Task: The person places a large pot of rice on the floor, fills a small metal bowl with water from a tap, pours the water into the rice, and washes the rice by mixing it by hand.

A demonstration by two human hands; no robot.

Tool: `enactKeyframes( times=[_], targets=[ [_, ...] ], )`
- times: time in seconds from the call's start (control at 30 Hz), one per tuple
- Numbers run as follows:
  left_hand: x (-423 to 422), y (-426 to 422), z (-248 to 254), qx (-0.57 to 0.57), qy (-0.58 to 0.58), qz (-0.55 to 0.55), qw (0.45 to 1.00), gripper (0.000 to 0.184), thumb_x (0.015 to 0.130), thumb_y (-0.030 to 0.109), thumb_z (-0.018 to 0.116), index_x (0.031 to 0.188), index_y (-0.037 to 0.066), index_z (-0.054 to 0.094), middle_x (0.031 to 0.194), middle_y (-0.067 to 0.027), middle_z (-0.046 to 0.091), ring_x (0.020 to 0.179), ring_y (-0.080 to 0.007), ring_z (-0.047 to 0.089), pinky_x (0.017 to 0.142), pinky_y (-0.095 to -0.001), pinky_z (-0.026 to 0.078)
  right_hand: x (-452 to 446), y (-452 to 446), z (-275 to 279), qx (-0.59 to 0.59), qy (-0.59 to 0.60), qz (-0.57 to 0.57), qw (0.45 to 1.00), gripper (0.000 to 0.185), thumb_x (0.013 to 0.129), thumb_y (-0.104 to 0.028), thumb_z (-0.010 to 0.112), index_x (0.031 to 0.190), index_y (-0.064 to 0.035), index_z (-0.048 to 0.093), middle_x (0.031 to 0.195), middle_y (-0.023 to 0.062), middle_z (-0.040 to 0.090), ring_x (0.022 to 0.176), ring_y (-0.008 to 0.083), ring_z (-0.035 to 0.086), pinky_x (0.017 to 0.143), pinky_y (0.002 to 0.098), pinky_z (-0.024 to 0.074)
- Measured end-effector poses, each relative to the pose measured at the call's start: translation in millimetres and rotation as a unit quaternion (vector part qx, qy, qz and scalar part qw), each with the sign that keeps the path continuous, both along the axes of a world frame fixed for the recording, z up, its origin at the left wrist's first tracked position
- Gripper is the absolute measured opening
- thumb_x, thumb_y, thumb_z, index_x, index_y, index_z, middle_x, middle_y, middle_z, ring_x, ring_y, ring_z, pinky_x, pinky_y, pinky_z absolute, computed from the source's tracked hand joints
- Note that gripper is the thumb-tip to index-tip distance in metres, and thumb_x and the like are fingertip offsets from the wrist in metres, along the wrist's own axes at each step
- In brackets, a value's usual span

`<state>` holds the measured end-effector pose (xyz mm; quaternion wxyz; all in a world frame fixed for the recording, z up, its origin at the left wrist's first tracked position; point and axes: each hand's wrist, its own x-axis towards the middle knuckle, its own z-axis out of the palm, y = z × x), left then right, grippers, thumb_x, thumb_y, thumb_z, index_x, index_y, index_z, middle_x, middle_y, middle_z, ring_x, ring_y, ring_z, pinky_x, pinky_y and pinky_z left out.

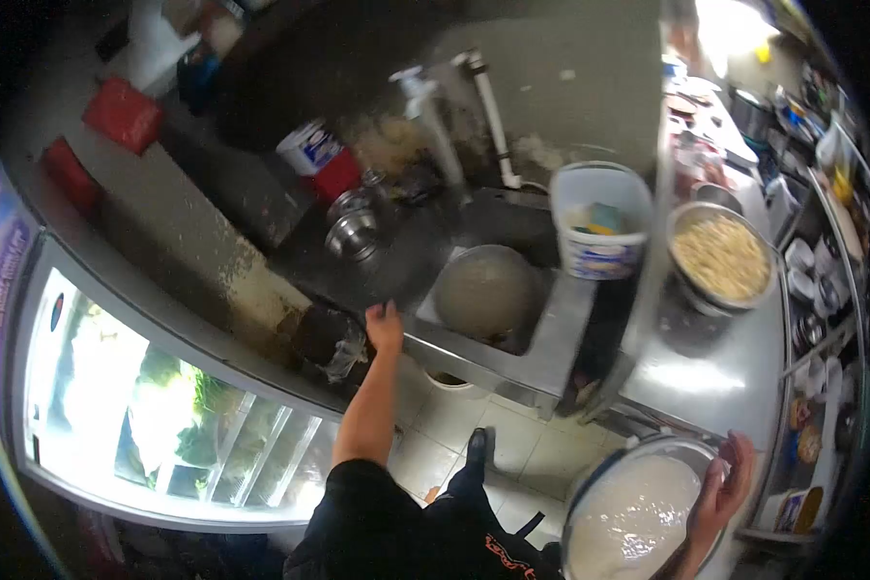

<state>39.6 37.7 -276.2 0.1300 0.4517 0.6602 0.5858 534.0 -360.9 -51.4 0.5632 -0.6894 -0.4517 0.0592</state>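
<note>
My left hand (385,327) is near the front left corner of the metal sink counter (483,360), its fingers curled in and slightly blurred. No object shows in it. In the sink sits a round basin of cloudy greyish water (488,292). At the lower right, my right hand (730,480) is beside the rim of a large metal pot, its fingers extended and apart. White, glossy liquid (638,507) fills much of that pot. Whether the hand touches the rim, I cannot tell.
A white plastic bucket (599,217) with a sponge stands right of the sink. Pale chopped food fills a bowl (720,256) on the steel counter (710,372). Metal bowls (353,232) lie left of the sink. A lit glass-door fridge (164,416) runs along the left.
</note>
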Motion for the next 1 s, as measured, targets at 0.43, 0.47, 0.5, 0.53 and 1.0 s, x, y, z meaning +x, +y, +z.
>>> enactKeyframes(
  times=[0.43,0.47,0.5,0.53,1.0],
  targets=[
    [-173.3,264.7,-35.3,-0.142,-0.345,0.01,0.928,0.049,0.08,0.038,0.05,0.111,0.0,0.049,0.1,-0.0172,0.055,0.087,-0.0306,0.056,0.072,-0.0422,0.047,-225.3,258.8,110.5,-0.173,-0.274,0.138,0.936,0.033,0.069,-0.009,0.065,0.099,0.0001,0.055,0.099,0.0194,0.053,0.092,0.0353,0.053,0.08,0.0361,0.0434],
    [-167.7,262.5,-35.3,-0.125,-0.34,0.023,0.932,0.044,0.079,0.033,0.051,0.107,-0.001,0.051,0.096,-0.0168,0.056,0.085,-0.03,0.057,0.071,-0.0418,0.048,-229.5,263.6,120.8,-0.166,-0.289,0.126,0.934,0.031,0.07,-0.01,0.065,0.098,0.0001,0.055,0.098,0.019,0.054,0.092,0.0354,0.053,0.079,0.0361,0.0436],
    [-157.4,258.8,-36.4,-0.104,-0.34,0.03,0.934,0.04,0.078,0.029,0.053,0.104,-0.002,0.053,0.092,-0.0163,0.058,0.083,-0.0295,0.057,0.069,-0.0414,0.048,-233.4,264.2,129.9,-0.16,-0.303,0.112,0.933,0.03,0.071,-0.012,0.065,0.097,0.0,0.056,0.097,0.0185,0.054,0.091,0.0355,0.053,0.079,0.036,0.0438],
    [-143.4,254.3,-39.2,-0.082,-0.337,0.029,0.938,0.036,0.078,0.025,0.054,0.101,-0.002,0.055,0.089,-0.0158,0.059,0.081,-0.029,0.058,0.068,-0.041,0.048,-239.2,265.2,137.6,-0.157,-0.278,0.11,0.941,0.029,0.072,-0.013,0.065,0.096,0.0001,0.056,0.096,0.0184,0.054,0.09,0.0347,0.053,0.079,0.0365,0.0438],
    [66.7,195.7,0.1,-0.276,-0.364,-0.271,0.847,0.044,0.085,0.018,0.045,0.122,-0.003,0.034,0.122,-0.0218,0.038,0.101,-0.0363,0.049,0.07,-0.0441,0.053,-220.1,83.9,-95.0,-0.437,-0.138,0.016,0.889,0.027,0.077,-0.03,0.055,0.088,-0.0054,0.06,0.082,0.0173,0.058,0.077,0.0333,0.056,0.068,0.0403,0.0444]
  ],
)
